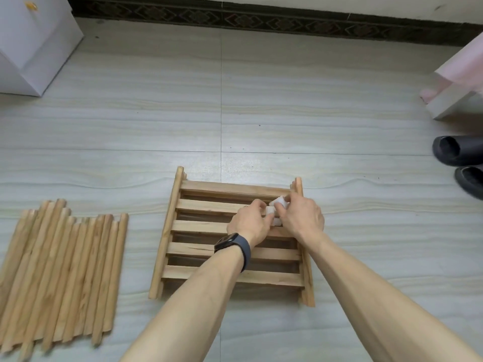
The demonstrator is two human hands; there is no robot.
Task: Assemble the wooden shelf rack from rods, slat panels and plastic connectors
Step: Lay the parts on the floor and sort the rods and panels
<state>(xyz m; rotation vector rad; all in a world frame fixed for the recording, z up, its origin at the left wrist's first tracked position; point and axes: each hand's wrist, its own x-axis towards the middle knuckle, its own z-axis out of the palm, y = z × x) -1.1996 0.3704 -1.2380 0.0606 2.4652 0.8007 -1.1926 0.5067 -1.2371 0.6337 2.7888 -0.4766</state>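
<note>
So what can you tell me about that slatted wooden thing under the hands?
The slat panel is pale wood: five flat slats across two side rails. It lies flat on the tiled floor, seemingly atop another like it. The left hand and right hand hold white pieces above its far right part.

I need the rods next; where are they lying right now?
In the head view, the wooden rods lie side by side on the floor at lower left, left of the slat panels.

The pale grey tiled floor (287, 113) carries stacked light wooden slat panels (198, 226) at centre, round wooden rods (62, 270) side by side at left, black rubber slippers (454, 152) at right.
</note>
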